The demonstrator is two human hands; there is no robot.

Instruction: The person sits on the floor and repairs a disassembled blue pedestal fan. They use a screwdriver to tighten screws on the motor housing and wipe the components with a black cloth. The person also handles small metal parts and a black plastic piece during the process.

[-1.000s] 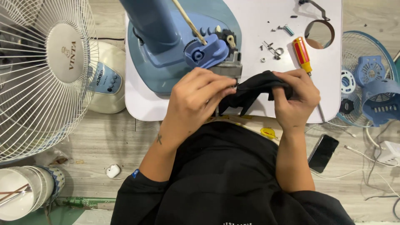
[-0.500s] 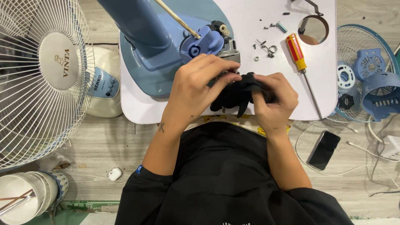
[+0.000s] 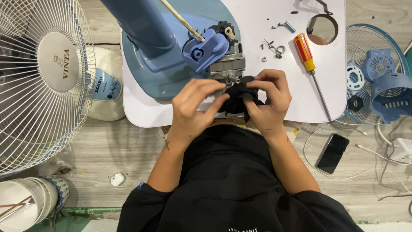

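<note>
So we've got a black rag [image 3: 238, 99] bunched up between both hands, right at the near edge of the white board [image 3: 266, 56]. It's dark, soft and crumpled, with one loose corner hanging down toward our lap. Our left hand [image 3: 198, 107] is pinched shut on the rag's left side, thumb and fingers curled over it, and our right hand [image 3: 268, 101] is clamped on the right side, fingers folded across the top. The rag sits pressed up against the short metal shaft of the fan motor [image 3: 227, 68], which is bare grey metal under a blue plastic housing [image 3: 206, 48]. Beside us on the board lies a red and yellow screwdriver [image 3: 310, 64], plus a few loose screws and washers [image 3: 272, 46]. A black phone [image 3: 331, 153] rests on the wooden floor to our right.
</note>
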